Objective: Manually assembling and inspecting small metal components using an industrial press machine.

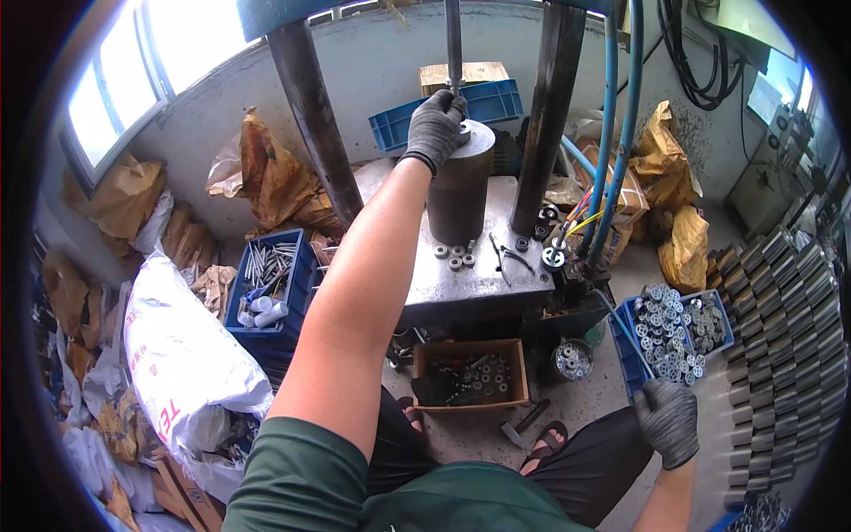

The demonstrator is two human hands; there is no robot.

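Note:
My left hand (pixel 435 127), in a grey knit glove, reaches to the top of an upright steel cylinder (pixel 458 199). Its fingers are closed close to the lower end of a vertical press rod (pixel 455 44); what they grip is hidden. Beside the fingers, a small metal ring (pixel 464 135) rests on the cylinder's top. At the lower right, my gloved right hand (pixel 667 421) is closed round the end of a long thin lever (pixel 626 333), which slopes down from the press's side. Several small round metal parts (pixel 456 263) and a pair of pliers (pixel 504 259) lie on the press bed (pixel 425 297).
Dark press columns (pixel 306 106) and blue hoses (pixel 612 133) flank the cylinder. A blue bin (pixel 631 377) of metal wheels stands right, beside stacked metal pieces (pixel 780 337). Below are a wooden box (pixel 425 408) and a hammer (pixel 523 426). A white sack (pixel 182 341) sits left.

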